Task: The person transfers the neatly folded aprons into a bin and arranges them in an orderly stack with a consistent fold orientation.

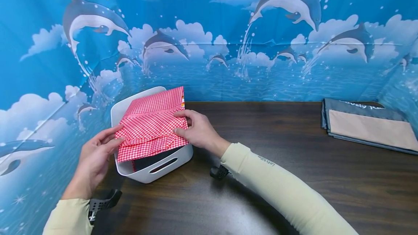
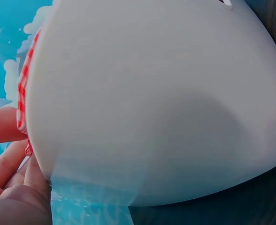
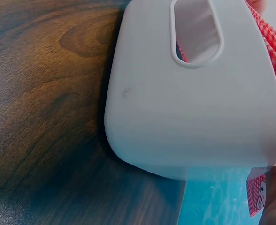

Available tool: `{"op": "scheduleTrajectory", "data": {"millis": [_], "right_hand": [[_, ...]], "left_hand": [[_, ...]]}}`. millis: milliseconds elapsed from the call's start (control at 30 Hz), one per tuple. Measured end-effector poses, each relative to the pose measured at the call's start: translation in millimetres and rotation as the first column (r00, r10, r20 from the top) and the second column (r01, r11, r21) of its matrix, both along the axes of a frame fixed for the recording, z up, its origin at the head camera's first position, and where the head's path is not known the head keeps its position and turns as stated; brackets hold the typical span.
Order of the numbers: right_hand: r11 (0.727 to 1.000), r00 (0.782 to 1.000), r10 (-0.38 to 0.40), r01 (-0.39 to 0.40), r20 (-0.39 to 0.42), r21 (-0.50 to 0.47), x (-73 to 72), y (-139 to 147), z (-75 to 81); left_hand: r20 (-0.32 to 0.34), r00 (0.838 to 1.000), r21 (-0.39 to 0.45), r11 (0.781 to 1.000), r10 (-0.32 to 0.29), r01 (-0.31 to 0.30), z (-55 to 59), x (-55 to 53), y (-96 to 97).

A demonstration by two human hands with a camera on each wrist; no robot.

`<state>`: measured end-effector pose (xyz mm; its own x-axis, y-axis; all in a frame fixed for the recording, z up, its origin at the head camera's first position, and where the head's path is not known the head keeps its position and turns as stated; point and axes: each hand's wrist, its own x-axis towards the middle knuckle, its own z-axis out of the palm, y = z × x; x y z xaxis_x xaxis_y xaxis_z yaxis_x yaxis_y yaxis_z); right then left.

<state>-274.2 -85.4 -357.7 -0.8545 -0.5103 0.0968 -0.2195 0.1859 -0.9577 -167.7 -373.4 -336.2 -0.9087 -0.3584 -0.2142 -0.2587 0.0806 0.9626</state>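
Note:
A folded red-and-white checked cloth (image 1: pixel 151 119) lies tilted over the top of a white plastic bin (image 1: pixel 187 155) with a slot handle. At its left edge, my left hand (image 1: pixel 94 160) pinches the cloth between thumb and fingers; the left wrist view shows those fingers (image 2: pixel 2 124) at the bin's rim. My right hand (image 1: pixel 200 133) grips the opposite edge, thumb nearer me and fingers on top. Beneath the cloth, dark fabric (image 1: pixel 156 159) shows inside the bin. A printed patch of cloth (image 3: pixel 256 192) hangs past the rim in the right wrist view.
A folded grey and beige cloth (image 1: pixel 372 126) with white lettering lies at the right of the dark wooden table (image 1: pixel 261 133). A blue dolphin-print curtain (image 1: pixel 222 75) hangs behind the table and along its left side, close to the bin.

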Motion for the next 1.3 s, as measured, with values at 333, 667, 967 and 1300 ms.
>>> {"op": "scheduleTrajectory", "data": {"millis": [333,667,967,1300], "right_hand": [[1.000,1.000,-0.003,0.003,-0.009,0.012,0.2,0,0.8],[0.999,0.999,-0.003,0.004,-0.040,0.042,1.1,0,1.3],[0.993,0.993,-0.061,0.071,-0.104,0.093,4.8,-6,4.0],[0.981,0.985,-0.059,0.088,-0.161,0.174,7.0,-14,16.1]], "left_hand": [[-0.061,0.998,0.042,0.999,0.005,-0.003,-2.2,1.0,-0.5],[-0.120,0.991,0.094,0.994,0.062,-0.051,-3.4,4.1,2.3],[-0.205,0.968,0.169,0.980,0.143,-0.109,-3.3,8.1,5.2],[-0.181,0.957,0.091,0.973,0.228,-0.215,2.0,19.1,15.6]]}}
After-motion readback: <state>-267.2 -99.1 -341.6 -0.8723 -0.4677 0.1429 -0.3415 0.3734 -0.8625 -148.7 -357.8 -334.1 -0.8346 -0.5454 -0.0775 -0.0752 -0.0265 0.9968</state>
